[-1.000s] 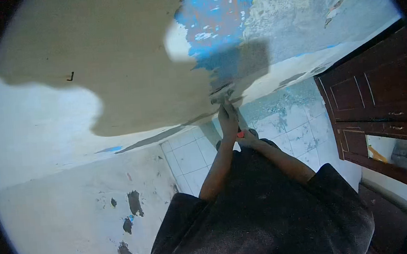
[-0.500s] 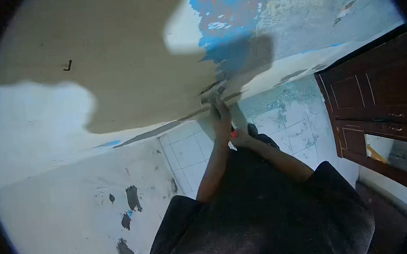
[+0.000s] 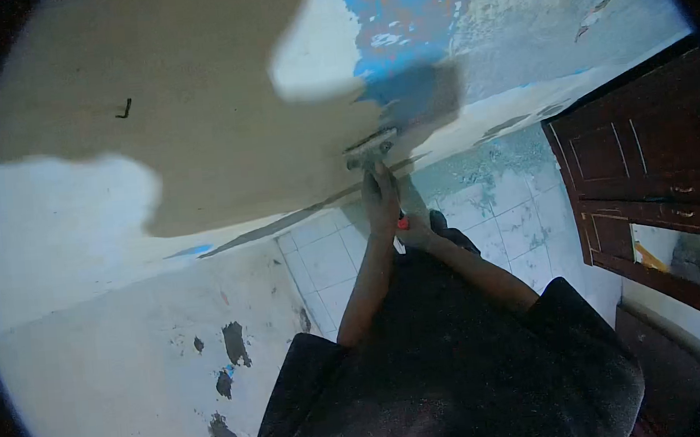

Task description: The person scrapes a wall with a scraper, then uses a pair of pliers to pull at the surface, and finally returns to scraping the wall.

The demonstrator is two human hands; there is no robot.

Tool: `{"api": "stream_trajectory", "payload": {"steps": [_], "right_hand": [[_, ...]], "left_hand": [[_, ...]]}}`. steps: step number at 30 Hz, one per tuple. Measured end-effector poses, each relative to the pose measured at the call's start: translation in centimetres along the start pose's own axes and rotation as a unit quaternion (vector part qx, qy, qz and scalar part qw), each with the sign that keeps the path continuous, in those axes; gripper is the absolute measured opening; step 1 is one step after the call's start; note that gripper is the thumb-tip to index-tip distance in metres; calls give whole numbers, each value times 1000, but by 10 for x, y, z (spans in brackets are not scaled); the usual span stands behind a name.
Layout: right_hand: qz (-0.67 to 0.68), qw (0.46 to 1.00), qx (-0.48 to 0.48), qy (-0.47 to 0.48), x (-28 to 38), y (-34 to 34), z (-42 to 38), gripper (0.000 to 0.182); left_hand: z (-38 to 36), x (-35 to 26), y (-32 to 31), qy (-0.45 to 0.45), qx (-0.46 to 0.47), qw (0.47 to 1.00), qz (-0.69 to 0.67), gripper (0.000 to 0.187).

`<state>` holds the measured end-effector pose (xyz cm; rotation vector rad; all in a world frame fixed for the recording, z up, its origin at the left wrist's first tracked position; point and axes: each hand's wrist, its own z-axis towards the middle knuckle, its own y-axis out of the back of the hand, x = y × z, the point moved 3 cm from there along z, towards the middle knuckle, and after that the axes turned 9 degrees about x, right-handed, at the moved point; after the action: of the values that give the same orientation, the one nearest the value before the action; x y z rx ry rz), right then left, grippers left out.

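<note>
A wide-bladed scraper point(image 3: 372, 144) lies against the wall, low on the shadowed part just below a patch of blue paint point(image 3: 410, 37). Its handle runs down toward my body and shows a red part point(image 3: 402, 223) near the lower end. My left hand point(image 3: 380, 197) is wrapped round the upper handle, close behind the blade. Lower down, my right hand point(image 3: 417, 234) closes on the handle by the red part. My fingers are partly hidden by the hands and the dim light.
The wall point(image 3: 237, 145) has bare and peeling spots, and a small bent hook point(image 3: 124, 109) sticks out at the left. Dusty white tiles point(image 3: 329, 261) cover the floor. A dark wooden cabinet point(image 3: 641, 154) stands at the right. Grey patches point(image 3: 235, 344) mark the lower left wall.
The scraper blade has tilted and now shows more of its pale face. It has shifted slightly along the wall, with both hands keeping their hold. The view has moved a little.
</note>
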<state>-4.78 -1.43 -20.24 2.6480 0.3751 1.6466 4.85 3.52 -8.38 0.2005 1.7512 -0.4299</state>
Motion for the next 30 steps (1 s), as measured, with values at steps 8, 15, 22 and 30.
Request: {"api": "stream_trajectory", "payload": {"steps": [8, 15, 22, 30], "right_hand": [[37, 997, 29, -53, 7, 2, -6, 36], [-23, 995, 75, -67, -29, -10, 7, 38], [43, 993, 39, -99, -15, -8, -5, 35], [70, 995, 59, -30, -28, -11, 7, 35]], "left_hand": [[0, 0, -2, 36, -31, 998, 30, 39], [-3, 17, 4, 9, 23, 1000, -5, 38], [-1, 16, 3, 36, 10, 999, -8, 40], [6, 21, 4, 9, -2, 998, 64, 43]]}}
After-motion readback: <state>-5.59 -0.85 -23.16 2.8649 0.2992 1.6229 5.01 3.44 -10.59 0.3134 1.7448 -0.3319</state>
